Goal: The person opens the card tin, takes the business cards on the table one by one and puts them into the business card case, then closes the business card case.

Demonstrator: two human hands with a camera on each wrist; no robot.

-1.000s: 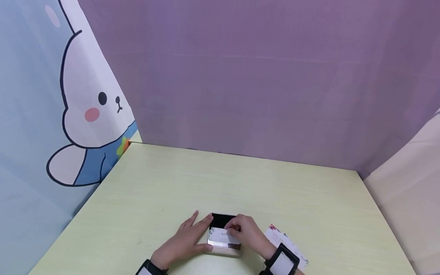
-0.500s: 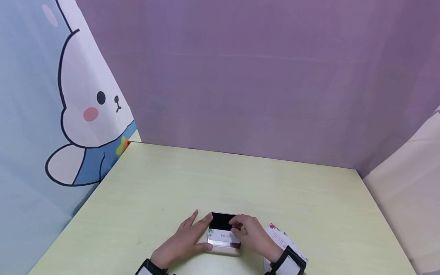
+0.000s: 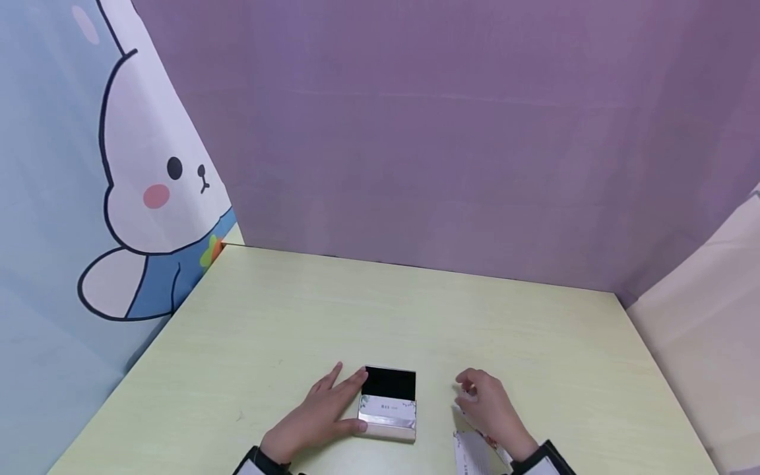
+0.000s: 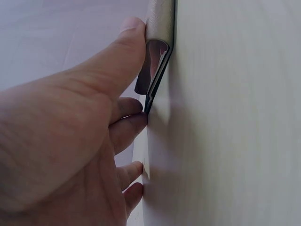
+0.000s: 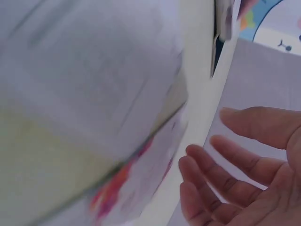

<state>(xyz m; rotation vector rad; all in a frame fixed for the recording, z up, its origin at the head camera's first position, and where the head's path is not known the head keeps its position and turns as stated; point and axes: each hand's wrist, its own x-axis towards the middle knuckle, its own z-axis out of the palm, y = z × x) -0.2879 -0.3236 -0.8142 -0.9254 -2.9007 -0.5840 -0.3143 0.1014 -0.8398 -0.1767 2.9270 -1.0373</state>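
In the head view a small card case (image 3: 388, 434) lies on the table, its far half black inside. A white printed card (image 3: 388, 408) sits in its near half. My left hand (image 3: 323, 412) rests beside the case with straight fingers, fingertips and thumb touching its left edge. The left wrist view shows the case's beige cover (image 4: 160, 23) by the thumb. To the right my right hand (image 3: 489, 409) hovers over white cards (image 3: 472, 454), fingers loosely bent. In the right wrist view nothing shows between its fingers; the floral card (image 5: 136, 183) beside them is blurred.
The pale table (image 3: 332, 303) ends at a purple cloth backdrop (image 3: 415, 145). At the left hangs a blue curtain with a cartoon rabbit (image 3: 160, 178), and at the right a pale curtain (image 3: 712, 330).
My right hand has left the card in the case and moved right, over the loose cards, which now lie apart at a different angle. My left hand stays in place.
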